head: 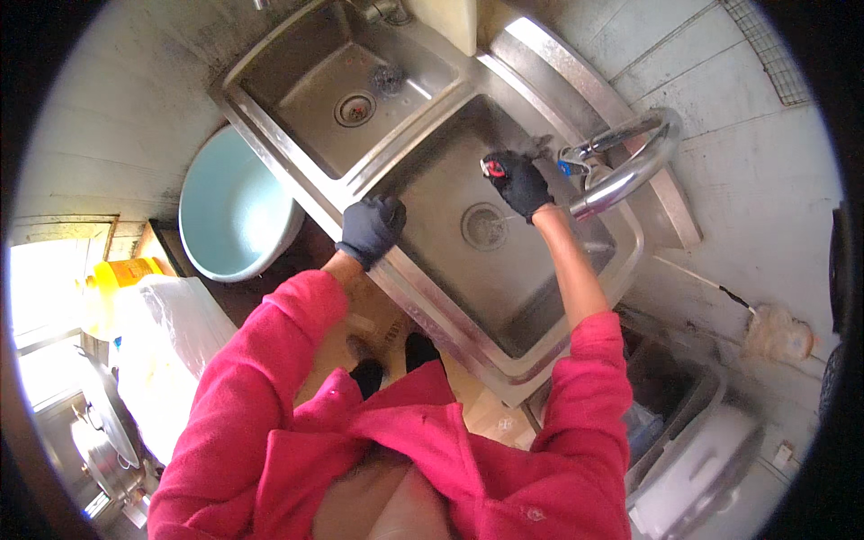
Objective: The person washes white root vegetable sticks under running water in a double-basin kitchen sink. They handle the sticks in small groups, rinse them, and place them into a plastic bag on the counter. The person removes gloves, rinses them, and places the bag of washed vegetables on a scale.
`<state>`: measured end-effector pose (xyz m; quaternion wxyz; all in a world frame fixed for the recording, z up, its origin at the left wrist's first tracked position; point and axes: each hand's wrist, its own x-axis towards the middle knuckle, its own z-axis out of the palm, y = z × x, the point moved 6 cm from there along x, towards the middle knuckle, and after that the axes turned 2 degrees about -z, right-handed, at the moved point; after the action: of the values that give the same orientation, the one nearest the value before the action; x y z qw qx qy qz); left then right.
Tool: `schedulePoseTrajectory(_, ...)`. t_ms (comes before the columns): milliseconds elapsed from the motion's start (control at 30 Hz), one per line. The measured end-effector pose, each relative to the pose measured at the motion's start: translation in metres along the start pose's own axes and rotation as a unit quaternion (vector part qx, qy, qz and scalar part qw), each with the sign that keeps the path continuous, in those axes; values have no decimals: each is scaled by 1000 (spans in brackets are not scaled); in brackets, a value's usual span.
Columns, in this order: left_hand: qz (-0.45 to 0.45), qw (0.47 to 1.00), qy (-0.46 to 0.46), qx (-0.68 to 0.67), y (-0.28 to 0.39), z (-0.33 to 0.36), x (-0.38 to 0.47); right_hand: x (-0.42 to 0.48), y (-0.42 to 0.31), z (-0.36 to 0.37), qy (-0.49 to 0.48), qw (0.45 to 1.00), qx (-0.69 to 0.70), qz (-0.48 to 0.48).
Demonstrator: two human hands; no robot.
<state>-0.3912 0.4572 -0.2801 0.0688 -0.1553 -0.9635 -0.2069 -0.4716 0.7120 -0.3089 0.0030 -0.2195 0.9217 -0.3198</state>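
My left hand (371, 228), in a dark glove, rests with bent fingers on the front rim of a stainless-steel double sink (432, 293), near the divider. Over the right basin, my right hand (520, 185), in a black glove, is closed around a small red and white object (494, 168), mostly hidden by the fingers. Beside that hand arches a chrome faucet (624, 182), with a thin stream of water falling towards the basin drain (484, 227). A dark wispy thing, too unclear to name, lies just beyond the glove.
A light-blue plastic basin (233, 209) stands left of the sink. The left basin holds a dark scrubber (387, 79) near its drain (355, 109). A yellow jug (111, 290) and a white plastic bag (175, 337) are at the left. At lower right are dark bins (675, 398) and a white container (698, 479).
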Motion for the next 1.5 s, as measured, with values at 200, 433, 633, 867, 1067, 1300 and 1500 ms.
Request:
schedulePoseTrajectory(200, -22, 999, -25, 5, 2, -3, -1, -68, -19, 8, 44, 990, 132, 23)
schedulePoseTrajectory(433, -20, 999, -32, 14, 3, -4, -1, -101, -13, -1, -10, 903, 371, 216)
schedulePoseTrajectory(633, -10, 1000, -11, 1, 0, -3, -2, -133, -39, -45, 56, 885, 407, 221)
schedulePoseTrajectory(867, -22, 999, -30, -9, -1, -1, -2, -183, -46, -45, 81, 876, 371, 296)
schedulePoseTrajectory(1067, -12, 1000, -24, 2, -3, 0, -2, -219, -50, -47, 122, 930, 210, 275)
schedulePoseTrajectory(1300, -4, 1000, -16, 7, -7, 6, -3, -253, -67, -65, 228, 882, 289, 293)
schedulePoseTrajectory(1500, 0, 1000, 6, -11, -8, 3, -4, -262, -44, -42, 245, 845, 329, 344)
